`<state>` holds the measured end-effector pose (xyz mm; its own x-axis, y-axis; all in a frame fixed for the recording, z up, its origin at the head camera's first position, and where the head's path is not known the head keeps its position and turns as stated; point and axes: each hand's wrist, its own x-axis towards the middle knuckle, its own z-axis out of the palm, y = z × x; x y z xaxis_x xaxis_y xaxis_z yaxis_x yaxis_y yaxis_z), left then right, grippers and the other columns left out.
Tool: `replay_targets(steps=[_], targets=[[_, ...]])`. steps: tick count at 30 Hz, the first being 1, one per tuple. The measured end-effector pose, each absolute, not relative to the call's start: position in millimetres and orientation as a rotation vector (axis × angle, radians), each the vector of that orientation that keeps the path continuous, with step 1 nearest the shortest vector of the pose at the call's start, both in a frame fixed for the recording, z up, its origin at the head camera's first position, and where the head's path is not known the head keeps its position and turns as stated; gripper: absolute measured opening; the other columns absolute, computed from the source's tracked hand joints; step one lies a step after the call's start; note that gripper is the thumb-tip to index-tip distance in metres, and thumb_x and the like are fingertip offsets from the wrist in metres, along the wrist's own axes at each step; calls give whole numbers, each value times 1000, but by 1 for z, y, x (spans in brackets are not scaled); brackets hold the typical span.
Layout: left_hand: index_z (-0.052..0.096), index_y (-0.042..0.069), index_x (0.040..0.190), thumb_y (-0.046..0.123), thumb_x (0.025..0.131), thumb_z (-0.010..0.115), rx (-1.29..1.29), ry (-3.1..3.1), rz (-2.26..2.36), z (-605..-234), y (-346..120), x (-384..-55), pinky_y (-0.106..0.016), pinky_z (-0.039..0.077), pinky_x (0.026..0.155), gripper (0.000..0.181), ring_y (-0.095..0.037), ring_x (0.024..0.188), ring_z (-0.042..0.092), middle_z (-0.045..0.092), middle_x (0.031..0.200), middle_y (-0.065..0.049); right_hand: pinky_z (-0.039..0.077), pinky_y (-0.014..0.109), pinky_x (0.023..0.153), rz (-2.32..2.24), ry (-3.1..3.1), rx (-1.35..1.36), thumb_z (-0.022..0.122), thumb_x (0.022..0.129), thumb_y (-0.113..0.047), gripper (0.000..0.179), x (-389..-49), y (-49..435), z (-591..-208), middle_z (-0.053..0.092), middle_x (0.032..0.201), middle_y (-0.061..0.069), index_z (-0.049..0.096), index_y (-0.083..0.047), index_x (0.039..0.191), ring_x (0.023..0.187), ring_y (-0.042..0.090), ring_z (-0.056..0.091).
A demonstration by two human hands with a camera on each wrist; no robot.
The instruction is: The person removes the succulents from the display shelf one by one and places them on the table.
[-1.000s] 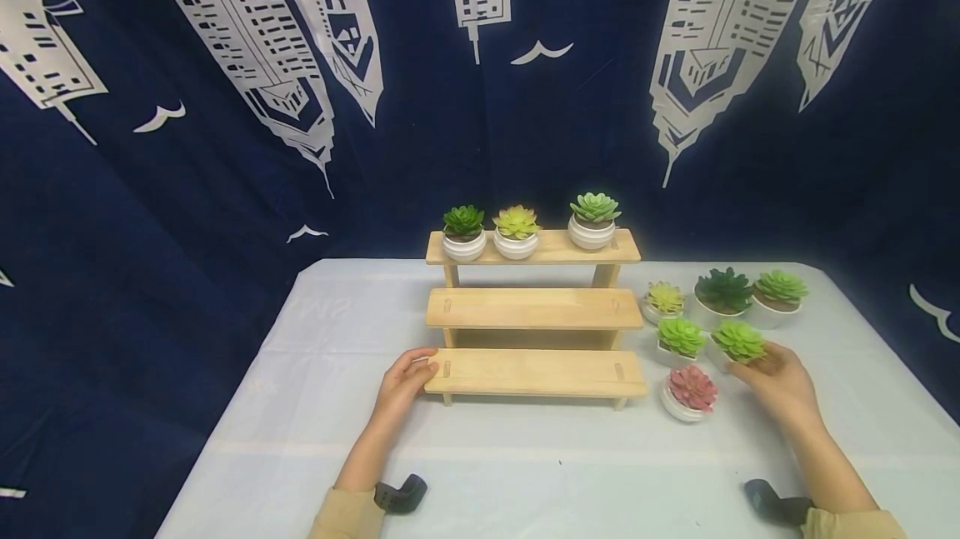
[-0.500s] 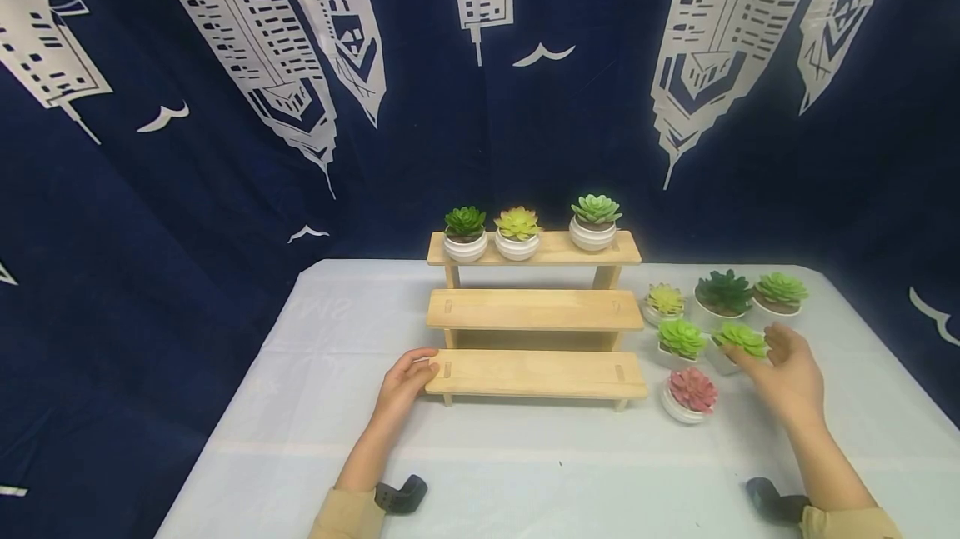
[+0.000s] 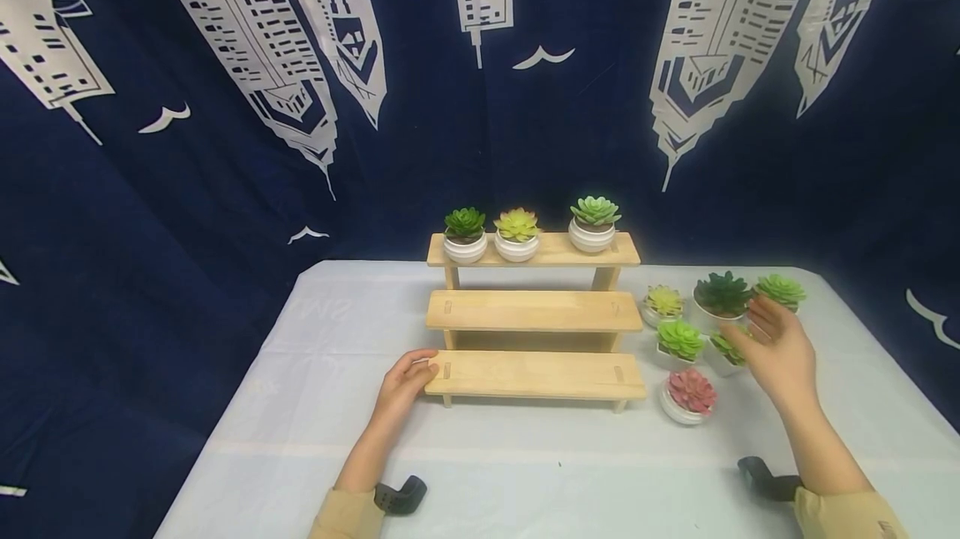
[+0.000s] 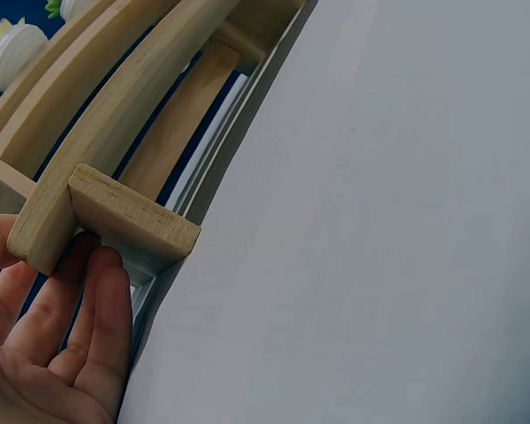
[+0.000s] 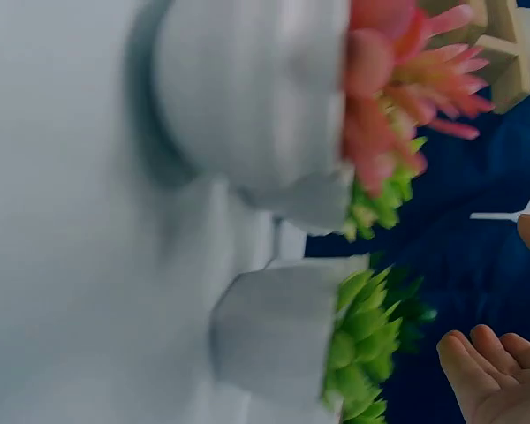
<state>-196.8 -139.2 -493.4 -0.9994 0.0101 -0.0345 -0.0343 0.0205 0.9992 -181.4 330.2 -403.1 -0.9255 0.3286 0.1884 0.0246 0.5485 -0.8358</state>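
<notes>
Shelf (image 3: 534, 374) in left hand's (image 3: 405, 382) grip; green succulent (image 3: 725, 351) near relaxed right hand (image 3: 785, 356)

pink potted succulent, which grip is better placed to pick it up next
Right, most likely: the right grip is empty and close to the pink potted succulent, past the right end of the wooden bottom shelf. The left grip holds that shelf's left end.

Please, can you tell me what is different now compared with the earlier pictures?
The right hand has let go of the green plant and moved upward in the head view, towards the dark green plant. The left hand still holds the stand at its lowest board's left end; no plant has visibly moved.
</notes>
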Motion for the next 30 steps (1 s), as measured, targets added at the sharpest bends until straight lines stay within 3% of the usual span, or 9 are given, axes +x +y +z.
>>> replay_targets(steps=[10, 19, 30], targets=[[56, 3, 121, 13, 90, 61, -29, 2192, 2204, -495, -140, -197, -27, 49, 80, 33, -16, 93, 62, 66, 108, -13, 32, 26, 104, 1397, -2415, -213, 62, 90, -28, 78, -194, 305, -377, 30, 144, 30, 18, 5, 146, 130, 43, 33], [55, 1, 122, 14, 90, 61, -31, 2183, 2205, -495, -139, -197, -26, 49, 80, 35, -15, 93, 62, 65, 110, -14, 30, 46, 105, 1445, -2419, -135, 62, 91, -29, 79, -206, 286, -362, 30, 145, 27, 18, 3, 147, 130, 43, 33], [56, 2, 121, 13, 90, 61, -34, 2176, 2212, -494, -140, -197, -27, 49, 79, 34, -16, 93, 62, 66, 109, -13, 30, 43, 105, 1463, -2402, -62, 67, 87, -31, 82, -226, 259, -349, 34, 143, 25, 22, 4, 144, 130, 38, 35]])
